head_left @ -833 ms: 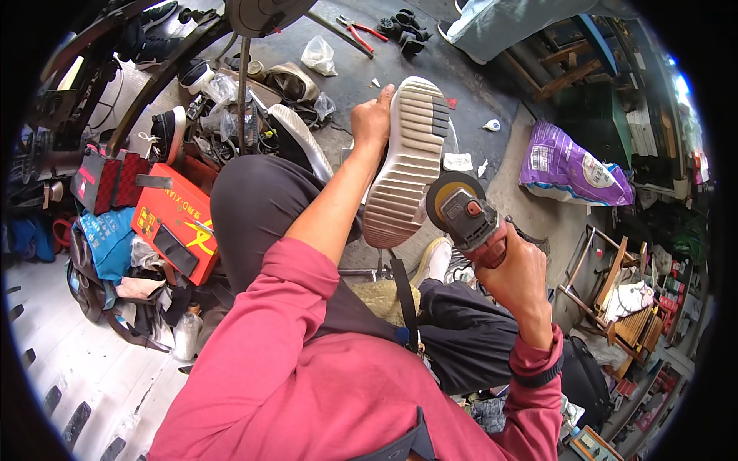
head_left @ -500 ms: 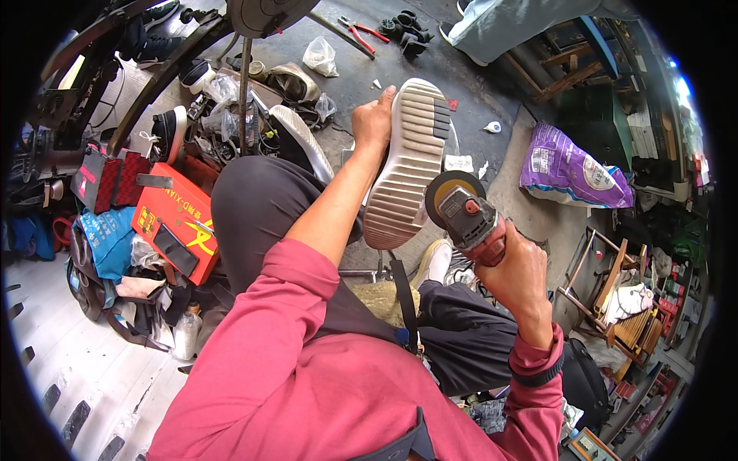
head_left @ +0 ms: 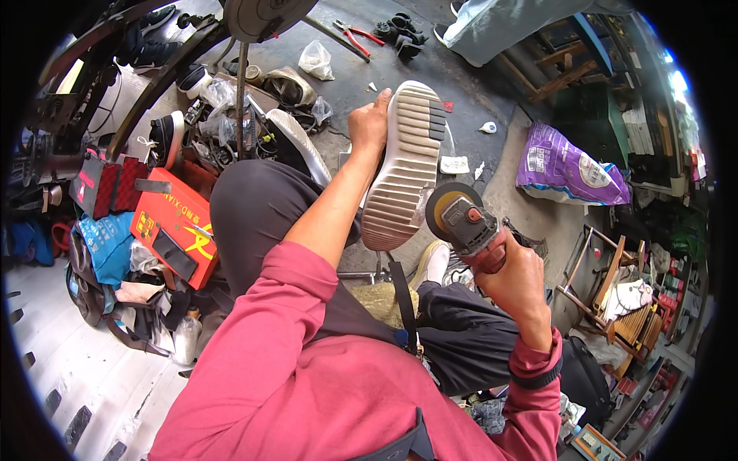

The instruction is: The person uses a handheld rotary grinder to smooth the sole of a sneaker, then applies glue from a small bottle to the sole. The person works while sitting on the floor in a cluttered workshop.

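My left hand [head_left: 367, 127] grips a shoe [head_left: 403, 161] with its pale ridged sole facing up, a few darker pads near the toe. My right hand [head_left: 511, 276] is wrapped round the reddish body of an angle grinder [head_left: 469, 227], whose yellowish-rimmed disc sits just beside the lower right edge of the sole; whether it touches, I cannot tell. Another shoe [head_left: 296, 138] with a white sole lies beyond my left forearm, by my dark-trousered knee [head_left: 254, 196].
An orange shoebox [head_left: 181, 219], shoes and bags crowd the left. A metal machine stand [head_left: 242, 107] rises at upper left. Red pliers [head_left: 357, 38] lie on the dark mat. A purple sack [head_left: 569, 165] and wooden chairs [head_left: 623, 307] are at right. Another person's light trouser leg [head_left: 492, 27] is at top.
The shoe in my left hand and the grinder in my right have shifted very slightly downward in the view; both grips are the same.
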`<state>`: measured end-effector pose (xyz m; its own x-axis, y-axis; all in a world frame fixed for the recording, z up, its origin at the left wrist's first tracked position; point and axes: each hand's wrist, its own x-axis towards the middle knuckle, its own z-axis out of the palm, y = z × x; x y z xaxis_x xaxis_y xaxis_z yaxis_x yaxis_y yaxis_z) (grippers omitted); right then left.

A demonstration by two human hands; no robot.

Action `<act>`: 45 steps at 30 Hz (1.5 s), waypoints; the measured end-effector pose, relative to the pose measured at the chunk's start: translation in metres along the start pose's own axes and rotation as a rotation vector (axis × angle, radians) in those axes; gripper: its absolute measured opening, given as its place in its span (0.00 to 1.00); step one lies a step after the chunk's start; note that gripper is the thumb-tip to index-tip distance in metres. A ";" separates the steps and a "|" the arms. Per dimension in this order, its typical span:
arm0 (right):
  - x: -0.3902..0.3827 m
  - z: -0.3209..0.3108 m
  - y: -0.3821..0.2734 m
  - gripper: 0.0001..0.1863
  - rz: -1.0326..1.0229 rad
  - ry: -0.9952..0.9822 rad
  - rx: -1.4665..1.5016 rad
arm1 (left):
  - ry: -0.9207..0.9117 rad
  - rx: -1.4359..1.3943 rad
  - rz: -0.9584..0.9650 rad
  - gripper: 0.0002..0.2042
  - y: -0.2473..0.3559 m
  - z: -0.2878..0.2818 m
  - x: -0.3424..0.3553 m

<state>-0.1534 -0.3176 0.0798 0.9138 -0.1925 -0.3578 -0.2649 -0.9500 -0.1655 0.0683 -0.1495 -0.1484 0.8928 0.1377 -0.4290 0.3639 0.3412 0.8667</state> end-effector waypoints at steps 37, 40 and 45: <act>0.038 -0.023 0.011 0.23 0.014 -0.494 0.370 | -0.032 0.018 0.047 0.28 -0.002 0.000 0.002; 0.042 -0.026 0.008 0.24 0.003 -0.493 0.326 | -0.043 0.042 0.053 0.28 -0.006 -0.001 0.006; 0.048 -0.028 0.005 0.24 0.014 -0.511 0.313 | -0.057 0.023 0.041 0.28 -0.010 -0.001 0.011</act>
<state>-0.1024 -0.3387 0.0874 0.6662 0.0115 -0.7457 -0.4252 -0.8155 -0.3925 0.0742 -0.1500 -0.1621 0.9203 0.0979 -0.3786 0.3322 0.3152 0.8890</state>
